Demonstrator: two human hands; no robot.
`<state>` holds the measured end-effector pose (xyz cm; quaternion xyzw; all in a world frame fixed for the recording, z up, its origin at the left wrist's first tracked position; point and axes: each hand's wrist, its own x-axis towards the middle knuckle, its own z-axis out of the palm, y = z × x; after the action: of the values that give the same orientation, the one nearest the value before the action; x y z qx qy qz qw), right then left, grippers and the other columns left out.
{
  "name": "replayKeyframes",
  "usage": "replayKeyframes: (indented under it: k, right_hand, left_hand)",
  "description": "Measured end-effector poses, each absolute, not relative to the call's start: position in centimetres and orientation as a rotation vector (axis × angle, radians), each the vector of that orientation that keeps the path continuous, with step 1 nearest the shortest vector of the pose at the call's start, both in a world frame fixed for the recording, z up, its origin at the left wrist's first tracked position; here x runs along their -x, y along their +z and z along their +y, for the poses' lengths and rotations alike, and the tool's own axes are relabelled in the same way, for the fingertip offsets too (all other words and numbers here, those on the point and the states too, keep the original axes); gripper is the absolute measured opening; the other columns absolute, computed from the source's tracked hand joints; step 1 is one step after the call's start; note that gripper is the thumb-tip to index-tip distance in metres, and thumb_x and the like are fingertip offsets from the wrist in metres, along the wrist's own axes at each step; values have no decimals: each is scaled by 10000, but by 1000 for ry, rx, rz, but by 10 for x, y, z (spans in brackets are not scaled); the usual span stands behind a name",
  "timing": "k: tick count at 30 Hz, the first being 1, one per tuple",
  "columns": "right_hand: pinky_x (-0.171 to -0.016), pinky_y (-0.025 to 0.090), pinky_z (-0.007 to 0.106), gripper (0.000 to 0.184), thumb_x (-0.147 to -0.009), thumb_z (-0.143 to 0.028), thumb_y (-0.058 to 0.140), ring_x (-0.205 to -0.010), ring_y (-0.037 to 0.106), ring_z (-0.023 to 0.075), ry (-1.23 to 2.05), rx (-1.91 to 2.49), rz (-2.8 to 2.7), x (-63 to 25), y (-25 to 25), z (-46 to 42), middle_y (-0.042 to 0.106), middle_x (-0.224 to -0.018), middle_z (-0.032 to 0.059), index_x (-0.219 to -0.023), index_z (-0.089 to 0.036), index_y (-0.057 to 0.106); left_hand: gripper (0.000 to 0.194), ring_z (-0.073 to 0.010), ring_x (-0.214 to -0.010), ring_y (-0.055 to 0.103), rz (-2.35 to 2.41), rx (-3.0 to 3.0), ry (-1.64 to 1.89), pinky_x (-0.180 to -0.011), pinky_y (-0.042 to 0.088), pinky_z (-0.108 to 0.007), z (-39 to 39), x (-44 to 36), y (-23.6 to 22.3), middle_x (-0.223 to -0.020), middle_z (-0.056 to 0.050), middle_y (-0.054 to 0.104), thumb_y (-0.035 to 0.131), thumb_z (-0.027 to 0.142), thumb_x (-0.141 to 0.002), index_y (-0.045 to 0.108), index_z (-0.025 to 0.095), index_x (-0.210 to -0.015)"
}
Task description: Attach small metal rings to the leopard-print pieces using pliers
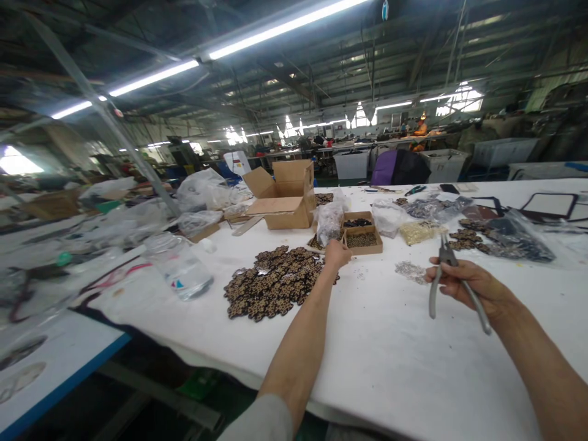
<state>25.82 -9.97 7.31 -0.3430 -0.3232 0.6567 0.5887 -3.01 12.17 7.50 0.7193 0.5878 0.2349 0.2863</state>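
Note:
My right hand (473, 285) grips long-nosed pliers (448, 260) with grey handles, jaws pointing up and handles spread apart. Stretched out ahead, my left hand (337, 254) is at a clear plastic bag (329, 222) standing at a small carton; its fingertips are hidden and I cannot tell whether it holds anything. Just right of that hand, a small cardboard box (364, 248) contains many small brass-coloured pieces, and another box (358, 215) behind it has dark pieces. A wide pile of black-and-gold flower-shaped pieces (271, 285) lies left of my left forearm. Small silvery bits (410, 271) lie near the pliers.
An open cardboard carton (282, 208) stands behind the pile. At left is a large clear jug (179, 269) with liquid. Bags of parts (519, 236) and black frames (551, 202) lie at the right. The white-covered table (395, 355) has its front edge near me.

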Motion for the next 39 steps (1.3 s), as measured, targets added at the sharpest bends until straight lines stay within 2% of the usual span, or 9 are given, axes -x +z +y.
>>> replayKeyframes:
  k: [3, 7, 12, 17, 20, 23, 26, 35, 39]
  right_hand:
    - [-717, 615, 341, 253, -857, -151, 634, -988, 640, 263, 1450, 697, -537, -268, 67, -94, 647, -1047, 127, -1108, -157, 603]
    - [-488, 581, 209, 112, -842, -46, 599, -779, 648, 198, 1557, 823, -330, -270, 51, -82, 622, -894, 123, -932, -111, 582]
    - [-424, 520, 131, 193, -840, -21, 600, -807, 621, 160, 1406, 596, -403, -288, 56, -81, 594, -972, 106, -1011, -109, 577]
    - [-283, 355, 92, 92, -835, -5, 588, -665, 572, 123, 1349, 691, -425, -293, 51, -74, 572, -840, 98, -872, -89, 580]
    - [-262, 332, 90, 98, -821, -17, 615, -658, 570, 126, 1362, 685, -436, -291, 45, -73, 566, -833, 89, -852, -100, 574]
    - [-251, 330, 97, 133, -805, -30, 649, -648, 573, 128, 1368, 679, -463, -291, 42, -75, 564, -851, 82, -874, -111, 571]
    - [-242, 325, 101, 165, -793, -23, 655, -617, 569, 124, 1368, 698, -471, -292, 40, -76, 567, -847, 75, -890, -123, 566]
    - [-316, 423, 118, 211, -842, 33, 541, -684, 634, 142, 1438, 814, -310, -292, 47, -82, 601, -909, 111, -993, -115, 553]
    - [-301, 429, 126, 182, -847, -1, 562, -582, 618, 127, 1401, 828, -339, -283, 48, -81, 615, -865, 83, -966, -139, 556]
  left_hand:
    - [241, -202, -749, 663, 1605, -1964, 763, -701, 493, -262, 123, 30, 82, -741, -96, 706, 606, 192, -708, 762, 113, -875]
    - [199, -196, -786, 658, 1552, -2066, 814, -744, 489, -258, 111, 10, 75, -778, -76, 717, 652, 214, -694, 771, 141, -836]
    - [203, -180, -774, 633, 1269, -2309, 735, -771, 495, -276, 67, -42, 44, -810, -58, 702, 622, 298, -792, 751, 164, -872]
    - [284, -196, -927, 597, 1004, -2596, 739, -861, 483, -302, 24, -78, 20, -1019, -77, 633, 600, 286, -833, 699, 205, -1087]
    - [237, -201, -944, 581, 966, -2664, 694, -859, 477, -312, 15, -87, 16, -1008, -80, 604, 546, 303, -878, 718, 212, -1013]
    - [231, -198, -908, 578, 985, -2676, 634, -830, 475, -307, 15, -91, 14, -974, -89, 597, 531, 287, -884, 726, 182, -817]
    - [226, -202, -868, 580, 1023, -2655, 587, -787, 478, -306, 16, -91, 11, -942, -99, 598, 533, 257, -868, 715, 167, -770]
    - [187, -258, -932, 592, 1131, -2655, 409, -802, 501, -341, 19, -88, 8, -1038, -159, 594, 585, 222, -799, 697, 149, -929]
    - [250, -307, -986, 590, 1142, -2674, 343, -840, 505, -382, 19, -89, 9, -1057, -205, 597, 634, 243, -766, 679, 106, -972]
